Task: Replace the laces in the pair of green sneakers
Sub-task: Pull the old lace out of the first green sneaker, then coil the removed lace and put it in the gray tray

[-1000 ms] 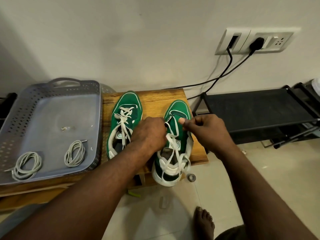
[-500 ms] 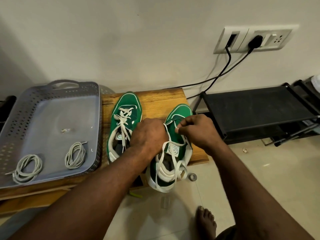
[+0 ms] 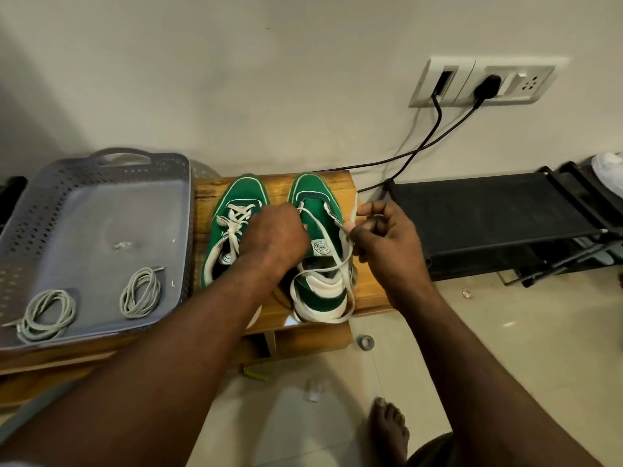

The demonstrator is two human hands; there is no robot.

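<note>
pinching the white lace between thumb and fingers, the right hand sits at 3 o'clock of the right green sneaker. the left hand grips that sneaker with curled fingers. both sneakers stand on the wooden desk, the left green sneaker laced. at 9 o'clock, a grey tray holds two coiled grey laces.

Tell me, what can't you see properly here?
All head view:
- Left hand fingers: hidden under its own back; whether they hold the lace is unclear.
- Left sneaker heel: covered by the left forearm.
- Scrap in the tray: too small to identify.
- White thing at the right edge: cut off.
</note>
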